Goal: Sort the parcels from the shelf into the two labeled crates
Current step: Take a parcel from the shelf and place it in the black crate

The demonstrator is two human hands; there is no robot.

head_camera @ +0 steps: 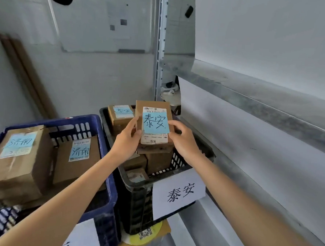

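**Brown cardboard parcel (pixel 156 125) over black crate (pixel 135 202)**

Held upright at centre frame, just above the crate's contents, blue 泰安 note facing the camera. Clamped from both sides: left grip (pixel 128 138) curled round the left edge, right grip (pixel 183 141) round the right edge. Below and behind, more brown parcels (pixel 120 118) inside the same crate, white 泰安 sign (pixel 178 193) on its front wall. At lower left, touching it, blue crate (pixel 111 193) with two 济南 parcels (pixel 18 156). Along the right, grey metal shelf (pixel 253 93).

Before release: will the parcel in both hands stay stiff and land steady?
Probably stiff: the parcel is a cardboard box. Likely light: left hand and right hand pinch its edges. May tilt: the black crate holds an uneven pile.
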